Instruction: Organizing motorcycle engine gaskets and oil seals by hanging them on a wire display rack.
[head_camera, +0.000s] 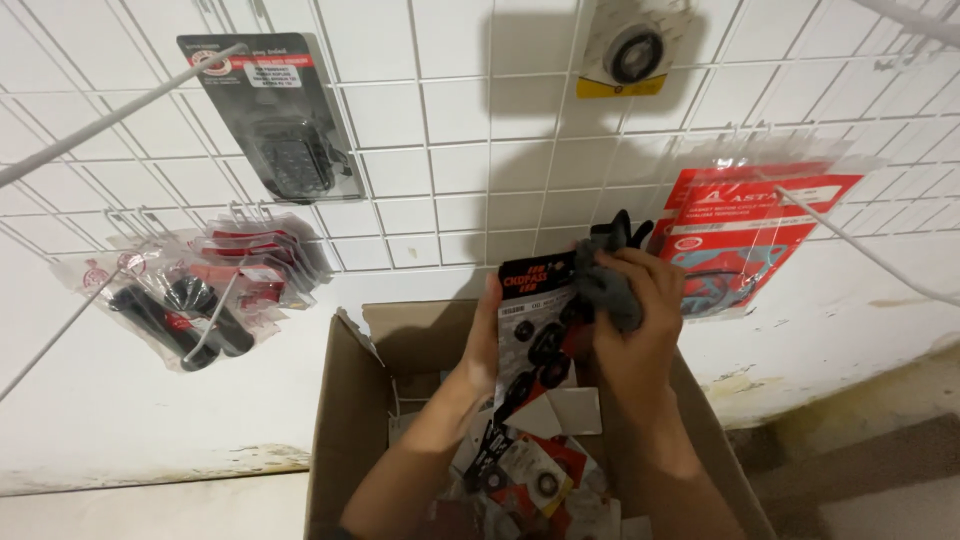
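Together, both raised forearms converge: left hand (487, 335) fingers clamp the blister pack (535, 335), right hand (632, 315) fingers bunch a grey cloth (605, 280).

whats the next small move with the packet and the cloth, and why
Probably another short wipe down the packet's front. The right hand presses a crumpled grey cloth against the upper part of the black and red blister packet of small round parts, which the left hand steadies by its edge above the open brown cardboard box. The lower half looks unwiped.

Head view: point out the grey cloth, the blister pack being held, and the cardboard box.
grey cloth (607, 285), head view, bunched middle
blister pack (535, 335), head view, black card centre
cardboard box (345, 420), head view, left wall
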